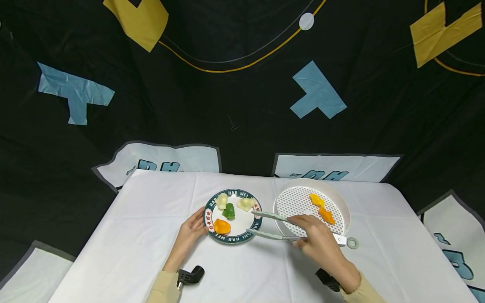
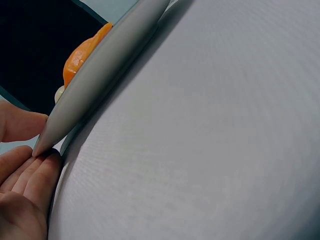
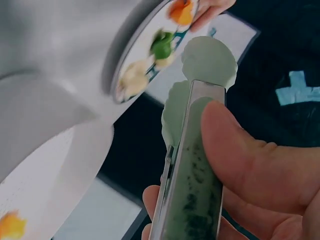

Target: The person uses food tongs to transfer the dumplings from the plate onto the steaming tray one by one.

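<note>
My left hand (image 1: 192,232) pinches the near-left rim of a round plate (image 1: 235,239) with a green patterned border, thumb above and fingers beneath, as the left wrist view shows. On the plate lie an orange pepper piece (image 1: 222,226), a green pepper piece (image 1: 229,211) and two pale pieces (image 1: 246,204). Tongs (image 1: 270,235) with pale green tips are gripped in my right hand (image 1: 320,240). Their arms stand apart over the plate's right edge, with nothing between the tips. In the right wrist view, my thumb (image 3: 250,160) presses along the tongs' handle.
Right of the plate stands a round white pan with a perforated base (image 1: 295,206), partly under my right hand. It holds a yellow piece (image 1: 317,200) and an orange piece (image 1: 326,215). A white cloth (image 1: 159,210) covers the table, with a black curtain (image 1: 235,109) behind.
</note>
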Demonstrator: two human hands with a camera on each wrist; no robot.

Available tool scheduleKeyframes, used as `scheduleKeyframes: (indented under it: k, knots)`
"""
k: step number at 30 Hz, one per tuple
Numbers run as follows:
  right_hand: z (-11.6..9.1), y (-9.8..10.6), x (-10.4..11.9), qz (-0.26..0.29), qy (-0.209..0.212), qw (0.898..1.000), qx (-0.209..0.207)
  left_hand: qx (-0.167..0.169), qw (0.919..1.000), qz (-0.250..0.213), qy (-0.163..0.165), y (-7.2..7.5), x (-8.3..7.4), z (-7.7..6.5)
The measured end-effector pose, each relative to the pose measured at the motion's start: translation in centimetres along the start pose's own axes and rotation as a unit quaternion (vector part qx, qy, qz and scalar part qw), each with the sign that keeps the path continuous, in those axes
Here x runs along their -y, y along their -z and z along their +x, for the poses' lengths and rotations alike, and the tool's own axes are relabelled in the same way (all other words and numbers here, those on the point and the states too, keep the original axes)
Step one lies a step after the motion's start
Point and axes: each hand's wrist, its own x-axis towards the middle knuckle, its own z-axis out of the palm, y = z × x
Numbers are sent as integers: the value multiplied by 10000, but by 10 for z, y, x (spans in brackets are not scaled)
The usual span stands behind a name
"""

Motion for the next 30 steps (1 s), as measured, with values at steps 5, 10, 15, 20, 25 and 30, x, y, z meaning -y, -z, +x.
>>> scheduleKeyframes:
  k: [5, 10, 15, 20, 25, 30]
  knots:
    - [9, -10, 14, 191, 158, 9997, 52, -57, 9999, -117, 4, -1, 0, 1]
    - [17, -18, 24, 268, 303, 9992, 43, -89, 9998, -172, -16, -1, 1, 3]
    - [23, -27, 31, 327, 375, 9987, 131, -64, 9996, -259, -48, -1, 1, 2]
    - [27, -39, 34, 321, 475, 9981, 239, -43, 9996, -278, -54, -1, 0, 2]
    - [29, -52, 35, 263, 591, 9975, 272, -43, 9997, -229, -32, -1, 0, 1]
    - [32, -63, 36, 223, 555, 9978, 291, -38, 9997, -238, -63, -1, -1, 1]
